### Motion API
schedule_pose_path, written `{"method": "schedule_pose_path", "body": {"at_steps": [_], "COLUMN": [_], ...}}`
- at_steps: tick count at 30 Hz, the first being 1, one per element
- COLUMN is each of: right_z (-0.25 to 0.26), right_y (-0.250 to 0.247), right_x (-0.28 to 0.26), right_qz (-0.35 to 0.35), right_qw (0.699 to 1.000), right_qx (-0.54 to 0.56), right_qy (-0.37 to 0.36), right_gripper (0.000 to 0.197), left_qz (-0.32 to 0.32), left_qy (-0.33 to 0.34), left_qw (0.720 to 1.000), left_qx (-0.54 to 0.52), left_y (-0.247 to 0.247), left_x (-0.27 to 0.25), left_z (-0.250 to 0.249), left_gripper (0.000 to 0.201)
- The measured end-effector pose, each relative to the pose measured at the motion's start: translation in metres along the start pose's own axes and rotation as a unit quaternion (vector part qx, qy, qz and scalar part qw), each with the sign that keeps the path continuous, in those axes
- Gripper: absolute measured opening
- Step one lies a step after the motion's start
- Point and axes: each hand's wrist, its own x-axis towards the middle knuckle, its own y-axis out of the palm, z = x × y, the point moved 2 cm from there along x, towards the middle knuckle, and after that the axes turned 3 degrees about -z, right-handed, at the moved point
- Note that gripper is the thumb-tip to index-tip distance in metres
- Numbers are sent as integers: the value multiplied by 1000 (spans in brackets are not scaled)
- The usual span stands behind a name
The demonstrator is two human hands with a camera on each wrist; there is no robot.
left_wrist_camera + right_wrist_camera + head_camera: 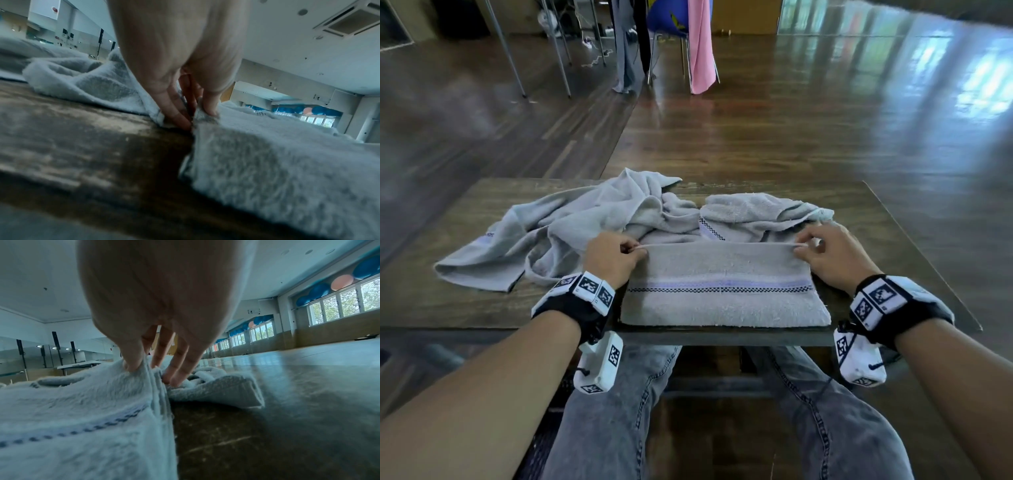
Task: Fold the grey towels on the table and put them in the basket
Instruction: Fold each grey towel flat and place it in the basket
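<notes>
A folded grey towel [722, 287] with a lilac and black checked stripe lies flat at the near edge of the wooden table [448, 301]. My left hand [631, 249] pinches its far left corner, thumb on top and fingers beneath, as the left wrist view shows at the corner of the folded towel [267, 162] under my left hand [193, 116]. My right hand [802, 249] pinches the far right corner; in the right wrist view, that hand [152, 371] holds the layered edge of the folded towel [82, 410]. No basket is in view.
Several crumpled grey towels [571, 226] lie in a heap behind and to the left of the folded one, reaching the table's far edge. Beyond are a shiny wooden floor, a chair with a pink cloth [700, 51] and metal stand legs.
</notes>
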Motion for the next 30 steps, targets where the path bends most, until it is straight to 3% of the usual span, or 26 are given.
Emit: {"method": "schedule_pose_path", "body": {"at_steps": [2,3,9,19,21,24,28,30], "right_z": [-5,-8,-13,-4,-1,6,24,32], "right_y": [11,14,26,25,16,-3,-38,-60], "right_x": [2,3,-4,-20,-22,-24,-24,-21], "right_qz": [55,50,-28,-93,-93,-101,-101,-122], "right_qw": [998,998,999,994,994,994,994,992], "right_qx": [-20,-25,-30,-52,-47,-30,-4,-2], "right_qy": [0,2,25,-38,-34,-43,-43,-39], "right_gripper": [3,2,19,3,3,9,13,20], "left_qz": [7,5,17,100,121,125,56,31], "left_qy": [4,7,13,9,3,2,34,66], "left_qw": [1000,1000,998,978,977,985,998,997], "left_qx": [16,20,50,185,173,115,25,4], "left_y": [8,11,13,5,-2,-13,-43,-63], "left_x": [1,0,0,-7,-7,-8,-9,-6], "left_z": [4,6,3,-26,-25,-25,-44,-61], "left_gripper": [19,19,13,15,9,24,7,10]}}
